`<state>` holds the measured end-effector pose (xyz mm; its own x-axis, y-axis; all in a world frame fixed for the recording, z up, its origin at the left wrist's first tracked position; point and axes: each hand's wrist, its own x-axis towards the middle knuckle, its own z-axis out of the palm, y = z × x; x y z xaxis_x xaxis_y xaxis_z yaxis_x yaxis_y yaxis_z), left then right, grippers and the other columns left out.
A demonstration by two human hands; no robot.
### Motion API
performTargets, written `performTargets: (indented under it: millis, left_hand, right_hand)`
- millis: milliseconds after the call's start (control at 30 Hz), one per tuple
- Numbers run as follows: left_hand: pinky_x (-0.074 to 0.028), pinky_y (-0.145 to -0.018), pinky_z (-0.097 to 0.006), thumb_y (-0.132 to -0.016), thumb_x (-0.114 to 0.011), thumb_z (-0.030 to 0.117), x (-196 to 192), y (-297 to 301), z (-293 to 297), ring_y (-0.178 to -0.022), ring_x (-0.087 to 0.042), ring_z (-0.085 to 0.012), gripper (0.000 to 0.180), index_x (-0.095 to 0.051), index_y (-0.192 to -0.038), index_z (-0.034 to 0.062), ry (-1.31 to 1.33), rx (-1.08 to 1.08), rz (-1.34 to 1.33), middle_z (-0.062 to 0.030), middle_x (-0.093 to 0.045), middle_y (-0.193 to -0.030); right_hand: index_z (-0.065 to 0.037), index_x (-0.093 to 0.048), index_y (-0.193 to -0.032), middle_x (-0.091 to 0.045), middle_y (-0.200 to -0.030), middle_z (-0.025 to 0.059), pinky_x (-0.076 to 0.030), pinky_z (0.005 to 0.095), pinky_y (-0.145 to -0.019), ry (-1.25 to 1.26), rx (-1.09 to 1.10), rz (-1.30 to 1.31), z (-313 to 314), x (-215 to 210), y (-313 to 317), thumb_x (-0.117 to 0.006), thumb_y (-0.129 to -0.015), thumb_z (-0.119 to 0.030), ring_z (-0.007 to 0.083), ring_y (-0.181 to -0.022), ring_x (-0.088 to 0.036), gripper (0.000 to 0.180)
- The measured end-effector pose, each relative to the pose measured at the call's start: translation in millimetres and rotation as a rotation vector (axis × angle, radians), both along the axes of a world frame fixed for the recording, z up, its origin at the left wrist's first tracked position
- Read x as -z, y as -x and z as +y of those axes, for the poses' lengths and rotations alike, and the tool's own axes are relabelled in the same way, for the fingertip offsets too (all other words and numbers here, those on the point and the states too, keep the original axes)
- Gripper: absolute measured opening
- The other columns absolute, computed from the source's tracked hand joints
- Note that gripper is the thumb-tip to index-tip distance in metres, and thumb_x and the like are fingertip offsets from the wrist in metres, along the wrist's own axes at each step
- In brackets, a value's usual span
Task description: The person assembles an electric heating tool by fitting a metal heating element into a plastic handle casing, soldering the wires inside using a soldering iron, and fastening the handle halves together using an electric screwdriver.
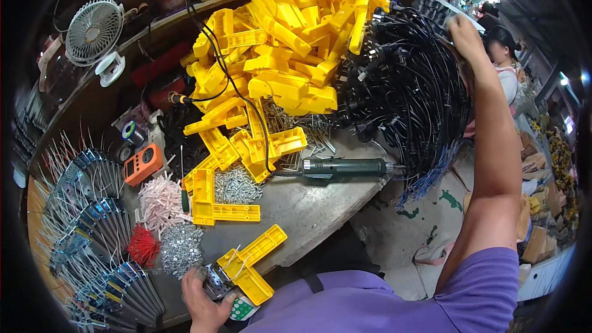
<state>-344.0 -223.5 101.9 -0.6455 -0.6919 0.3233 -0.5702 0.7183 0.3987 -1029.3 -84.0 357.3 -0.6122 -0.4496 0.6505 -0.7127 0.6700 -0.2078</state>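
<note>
At the near table edge, my left hand (205, 303) is closed around a perforated metal part (217, 281). A yellow T-shaped plastic housing (250, 262) sits against that part, with pale wires across it. Below it, a green-and-white dotted piece (243, 308) shows near my thumb. My right arm reaches far out to the right. My right hand (465, 36) is closed beside the top of a big bundle of black power cords (407, 80); what its fingers hold is hidden. A dark green electric screwdriver (342, 168) lies on the table between the hands.
Yellow housings (283, 43) are heaped at the back. Small screws (237, 186), pink sleeves (163, 200), red pieces (143, 246) and metal bits (181, 250) lie in piles. Wired metal parts (102, 228) fill the left. A fan (94, 32) and another person (502, 55) are farther off.
</note>
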Motion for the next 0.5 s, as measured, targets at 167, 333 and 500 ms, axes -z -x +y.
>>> performTargets:
  millis: [167,333,500]
  left_hand:
    - [-0.039,-0.093,-0.052,-0.067,-0.076,0.034,-3.8,-1.4,-7.1,-0.105,-0.048,-0.0454,0.071,-0.043,-0.119,-0.0025,0.009,0.137,0.053,-0.0269,-0.049,-0.117]
    - [-0.040,-0.089,-0.052,-0.065,-0.077,0.032,-1.5,-7.5,-13.4,-0.102,-0.049,-0.0457,0.071,-0.043,-0.118,-0.0010,0.016,0.136,0.072,-0.0270,-0.049,-0.115]
    - [-0.039,-0.093,-0.053,-0.068,-0.076,0.039,-3.3,-11.0,-14.1,-0.108,-0.047,-0.0465,0.075,-0.041,-0.121,0.0000,-0.016,0.076,0.059,-0.0286,-0.045,-0.121]
  right_hand:
    - [-0.002,-0.055,-0.099,-0.060,-0.070,0.0031,-0.044,0.0281,-0.051,0.571,-0.279,-0.809,2.5,-18.6,-6.3,-0.050,-0.094,-0.029,0.0124,-0.056,-0.054,0.028]
    - [0.003,-0.062,-0.106,-0.061,-0.081,0.0041,-0.045,0.0243,-0.062,0.443,-0.499,-0.637,16.0,-17.4,-8.9,-0.066,-0.086,-0.018,0.0105,-0.068,-0.055,0.029]
    - [0.002,-0.066,-0.100,-0.068,-0.086,0.0090,-0.047,0.0296,-0.073,0.393,-0.090,0.278,45.9,-15.8,-14.8,-0.065,-0.088,-0.033,0.0150,-0.078,-0.061,0.037]
